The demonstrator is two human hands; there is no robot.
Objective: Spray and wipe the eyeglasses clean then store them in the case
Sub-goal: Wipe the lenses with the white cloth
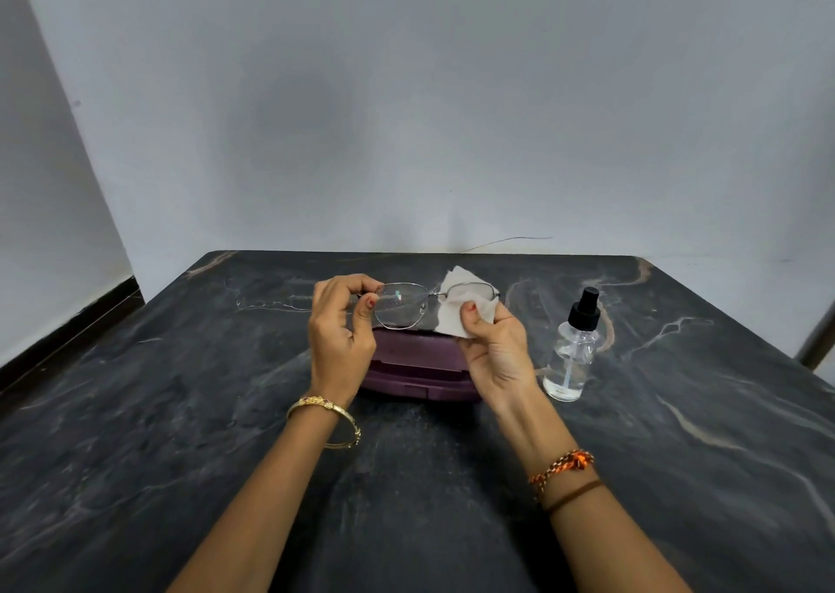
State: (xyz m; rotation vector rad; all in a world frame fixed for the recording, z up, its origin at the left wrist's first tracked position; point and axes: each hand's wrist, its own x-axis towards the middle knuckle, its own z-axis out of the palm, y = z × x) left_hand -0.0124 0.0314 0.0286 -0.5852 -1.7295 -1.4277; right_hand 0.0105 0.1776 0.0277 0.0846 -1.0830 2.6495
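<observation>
At frame centre, the left hand [341, 321] pinches one pair of eyeglasses [402, 305]; the right hand [494, 350] presses one white cloth [456, 310] on a lens, above one maroon case [418, 368], beside one spray bottle [573, 350].

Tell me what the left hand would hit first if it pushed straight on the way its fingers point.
The left hand points toward the far wall while pinching the eyeglasses by their left end. Beyond it, only bare table and then the wall show, so the way looks free, though depth is uncertain.
</observation>
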